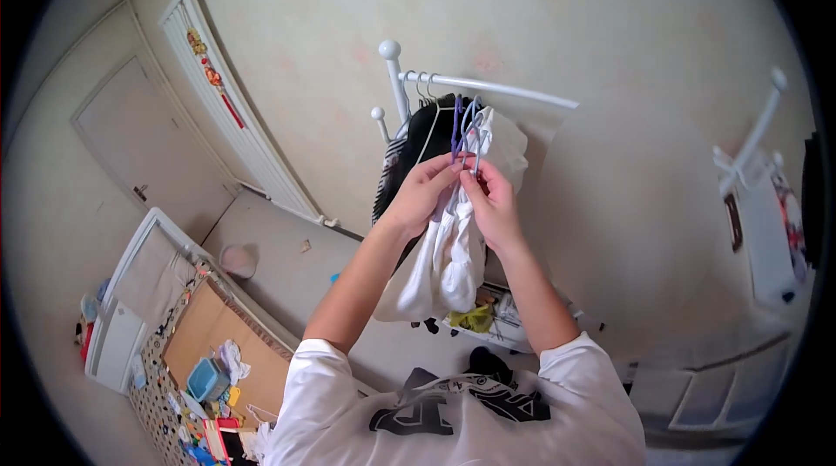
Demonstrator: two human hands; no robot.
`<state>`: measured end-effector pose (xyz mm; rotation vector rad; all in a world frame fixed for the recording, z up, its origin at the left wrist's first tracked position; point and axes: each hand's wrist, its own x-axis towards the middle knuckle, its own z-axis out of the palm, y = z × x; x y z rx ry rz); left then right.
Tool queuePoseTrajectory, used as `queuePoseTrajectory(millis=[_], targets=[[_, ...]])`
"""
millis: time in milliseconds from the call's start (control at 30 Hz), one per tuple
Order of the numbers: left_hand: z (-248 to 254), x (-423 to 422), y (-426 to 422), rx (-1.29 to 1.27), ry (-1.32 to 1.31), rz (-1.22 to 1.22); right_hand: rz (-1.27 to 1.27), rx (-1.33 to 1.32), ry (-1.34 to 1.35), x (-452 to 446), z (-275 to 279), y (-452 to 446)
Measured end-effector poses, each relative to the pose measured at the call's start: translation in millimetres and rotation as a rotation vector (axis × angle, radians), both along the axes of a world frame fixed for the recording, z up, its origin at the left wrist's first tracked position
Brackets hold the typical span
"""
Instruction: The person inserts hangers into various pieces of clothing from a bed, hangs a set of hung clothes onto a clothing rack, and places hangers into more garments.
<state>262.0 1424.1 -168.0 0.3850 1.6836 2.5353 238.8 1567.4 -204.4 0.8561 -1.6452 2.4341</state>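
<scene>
Several hangers hang from the white rack rail in front of me, among them a purple hanger and a pale blue hanger. Both my hands meet just below the hanger hooks. My left hand and my right hand pinch with fingertips close together at the top of a white garment, which hangs down between my forearms. The fingers hide exactly what each one grips. Dark clothing and a striped garment hang behind, to the left.
Below the clothes is a low shelf with a yellow-green item. At the lower left a bed bears a blue basket and scattered items. A bin stands on the floor near the door.
</scene>
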Motion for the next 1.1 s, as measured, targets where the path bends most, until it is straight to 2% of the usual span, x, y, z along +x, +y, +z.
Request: queuePoseTrajectory(millis=[267, 533, 633, 733, 867, 1000, 1100], targets=[[15.0, -72.3, -14.2, -0.048, -0.015, 0.058, 0.047, 0.034, 0.012, -93.1, 3.4, -18.5], [30.0, -78.7, -13.8, 0.000, -0.042, 0.083, 0.066, -0.004, 0.023, -98.0, 19.6, -22.4], [7.8, -88.7, -22.7, -0.037, -0.060, 0.089, 0.046, 0.028, 0.004, -98.8, 6.6, -25.8], [-10.6, -92.2, -29.0, -0.218, -0.024, 0.129, 0.016, 0.051, -0.006, -101.6, -11.8, -27.8], [-0.2, -83.3, -18.9, -0.714, 0.064, 0.394, -0.076, 0.029, 0.013, -100.0, -18.4, -28.5], [-4.6, -79.1, -19.3, -0.902, 0.272, 0.685, -0.213, 0.126, 0.060, -92.8, -20.9, -28.4], [-1.4, -74.3, -14.9, -0.972, 0.375, 0.756, -0.316, 0.159, 0.105, -85.0, -25.3, -27.7]])
